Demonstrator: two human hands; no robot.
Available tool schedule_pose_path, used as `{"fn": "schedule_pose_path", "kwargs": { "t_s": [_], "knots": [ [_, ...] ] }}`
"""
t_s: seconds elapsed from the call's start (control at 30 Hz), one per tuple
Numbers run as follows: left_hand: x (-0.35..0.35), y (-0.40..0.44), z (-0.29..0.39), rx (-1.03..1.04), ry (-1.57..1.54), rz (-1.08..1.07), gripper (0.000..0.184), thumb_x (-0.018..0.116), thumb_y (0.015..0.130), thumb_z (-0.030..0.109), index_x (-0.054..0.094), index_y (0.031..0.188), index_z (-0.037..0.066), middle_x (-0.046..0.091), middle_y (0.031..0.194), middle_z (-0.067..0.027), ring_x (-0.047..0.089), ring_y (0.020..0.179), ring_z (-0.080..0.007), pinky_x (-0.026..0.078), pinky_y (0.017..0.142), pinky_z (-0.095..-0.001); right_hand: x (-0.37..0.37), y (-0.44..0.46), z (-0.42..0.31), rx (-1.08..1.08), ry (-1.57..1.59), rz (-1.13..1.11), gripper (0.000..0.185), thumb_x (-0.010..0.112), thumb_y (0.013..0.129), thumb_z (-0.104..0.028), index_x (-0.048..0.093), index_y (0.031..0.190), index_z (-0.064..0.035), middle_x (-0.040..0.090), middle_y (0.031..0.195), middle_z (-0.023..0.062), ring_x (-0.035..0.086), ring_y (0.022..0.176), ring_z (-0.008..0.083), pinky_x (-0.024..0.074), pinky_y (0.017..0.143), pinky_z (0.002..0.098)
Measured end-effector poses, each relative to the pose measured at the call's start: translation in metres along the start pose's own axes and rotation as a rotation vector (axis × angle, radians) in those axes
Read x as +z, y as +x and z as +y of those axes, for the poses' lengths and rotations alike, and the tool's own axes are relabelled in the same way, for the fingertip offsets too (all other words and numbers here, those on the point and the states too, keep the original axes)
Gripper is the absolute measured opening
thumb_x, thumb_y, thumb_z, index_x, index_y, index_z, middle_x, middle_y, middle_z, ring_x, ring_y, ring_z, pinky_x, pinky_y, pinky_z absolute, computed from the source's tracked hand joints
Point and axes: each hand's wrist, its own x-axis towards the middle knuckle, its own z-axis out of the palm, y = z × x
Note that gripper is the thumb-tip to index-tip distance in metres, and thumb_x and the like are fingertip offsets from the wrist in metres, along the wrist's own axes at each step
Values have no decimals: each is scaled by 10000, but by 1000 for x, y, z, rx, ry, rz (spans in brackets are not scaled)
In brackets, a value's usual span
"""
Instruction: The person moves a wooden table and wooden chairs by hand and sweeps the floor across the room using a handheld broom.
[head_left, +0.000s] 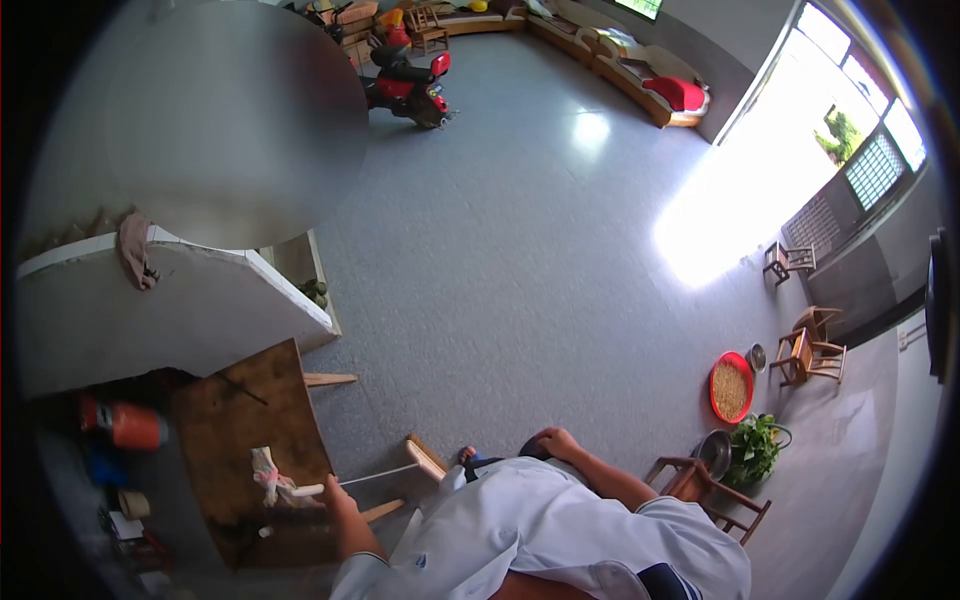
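My left hand (336, 494) is closed around the pale grip of a long-handled brush (428, 458), just beside the wooden table's right edge. A thin light rod runs from the hand to the brush's pale head with brownish bristles, which hangs above the floor. On the wooden table (225, 430), a crumpled white and pink cloth or bag (268, 475) lies next to the grip. My right hand (560, 441) rests on a dark rounded surface (536, 447), which looks like my knee. Its fingers are small in view and seem to lie over that surface, holding nothing visible.
A red tray of grain (731, 388), a metal bowl (714, 455), leafy greens (757, 447) and small wooden chairs (806, 357) stand at the right. A low white wall (170, 300) is at the left. A red scooter (405, 88) stands farther back.
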Motion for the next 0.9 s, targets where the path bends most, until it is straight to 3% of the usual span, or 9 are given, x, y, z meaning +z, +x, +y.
{"fn": "schedule_pose_path", "kwargs": {
  "t_s": [0.07, 0.13, 0.17, 0.23, 0.33, 0.37, 0.43, 0.77, 0.9],
  "knots": [
    [-7, -100, 54, 444, 573, -131, 405, 544, 663, 317, 494, 991, 84, 514, 887, -75, 472, 827, -207, 341, 773, -297, -6, 9, -4, 41, 235, -34, 226, 520, 646, -157, 594, 847, -85, 575, 775, 84, 540, 752, 177, 421, 689, 277],
    [63, 12, -53, 420, -90, -368, 300, 530, 703, 285, 535, 783, -4, 522, 693, -38, 477, 704, -141, 373, 682, -266, -24, 5, -45, 71, 193, -79, 199, 524, 675, -151, 583, 837, -51, 556, 763, 73, 531, 728, 169, 428, 637, 261],
    [67, -62, -25, 448, 175, -492, 277, 513, 699, 287, 535, 665, 13, 525, 657, -65, 453, 628, -158, 372, 601, -297, -26, 7, -62, 24, 430, -153, 214, 506, 705, -157, 559, 873, -37, 549, 791, 73, 530, 741, 167, 435, 626, 257],
    [105, -110, -31, 723, 656, -687, 268, 542, 695, 296, 523, 631, 36, 521, 565, -90, 468, 498, -234, 375, 500, -347, -39, 10, -102, -6, 613, -324, 231, 487, 734, -163, 536, 910, -22, 543, 818, 73, 529, 753, 165, 443, 615, 254],
    [147, -173, -45, 1304, 522, -1358, 184, 562, 659, 218, 523, 615, 44, 509, 581, -82, 514, 549, -212, 410, 518, -317, -58, 7, -170, -62, 651, -522, 290, 424, 791, -210, 471, 990, -5, 522, 898, 88, 525, 777, 164, 456, 619, 252],
    [145, -210, -16, 1511, 658, -1336, 126, 576, 601, 170, 533, 652, 64, 526, 635, -81, 533, 649, -233, 419, 593, -339, -65, 8, -188, -75, 624, -620, 307, 405, 801, -229, 457, 1009, -10, 519, 905, 91, 524, 775, 160, 461, 625, 259],
    [168, -244, -18, 1368, 1060, -1455, 156, 586, 556, 148, 546, 694, 86, 537, 656, -69, 528, 688, -239, 405, 643, -348, -81, 17, -208, -98, 490, -767, 354, 371, 816, -287, 450, 1019, -7, 509, 918, 104, 522, 774, 155, 463, 599, 258],
    [202, -284, -33, 1315, 1125, -1220, 186, 582, 579, 217, 580, 750, 144, 562, 765, -60, 539, 787, -213, 384, 686, -352, -98, 66, -224, -255, -412, -1005, 441, 596, 626, -237, 446, 951, 19, 524, 756, 78, 537, 693, 126, 445, 547, 243],
    [207, -281, -13, 1197, 1324, -1164, 174, 561, 603, 217, 569, 752, 129, 556, 796, -80, 530, 815, -223, 384, 685, -352, -84, 54, -222, 260, 226, -996, 336, 520, 648, -119, 410, 953, -31, 469, 764, 57, 505, 695, 117, 443, 529, 281]
  ]
}}
